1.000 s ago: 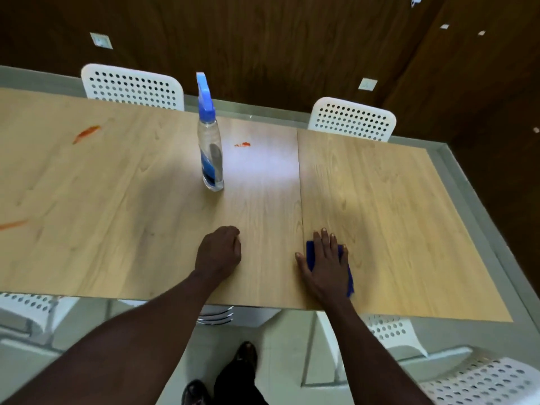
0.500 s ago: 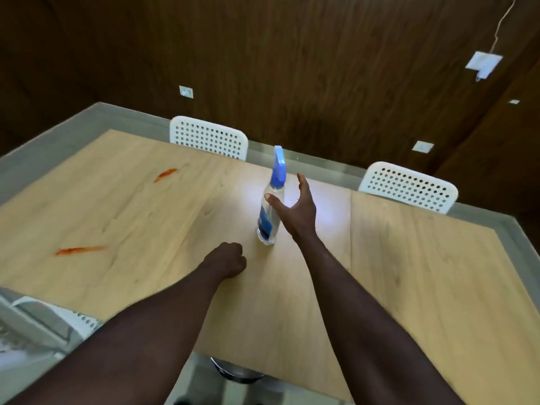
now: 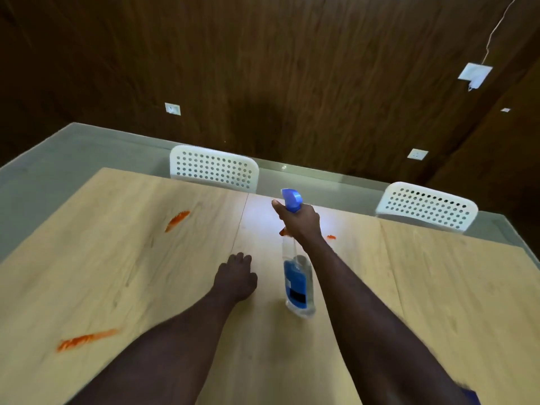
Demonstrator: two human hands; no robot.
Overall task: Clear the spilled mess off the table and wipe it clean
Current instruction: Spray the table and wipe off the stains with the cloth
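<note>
My right hand (image 3: 298, 223) grips the neck of a clear spray bottle (image 3: 298, 283) with a blue nozzle and blue label, lifted and tilted above the light wooden table (image 3: 438, 287). My left hand (image 3: 235, 277) rests on the table as a loose fist, just left of the bottle. Orange-red smears lie on the table: one at the near left (image 3: 86, 339), one at the far left (image 3: 177, 220), and a small one (image 3: 331, 237) just right of my right hand. A blue cloth corner (image 3: 470, 396) shows at the bottom right edge.
Two white perforated chairs stand at the table's far side, one at the middle (image 3: 214, 169) and one at the right (image 3: 426, 206). A dark wood-panelled wall (image 3: 292, 83) rises behind them. A grey floor strip borders the table.
My right hand left the blue cloth, reached to the spray bottle, closed on its neck and lifted it off the table. The left fist stayed put. The view tilted up and left.
</note>
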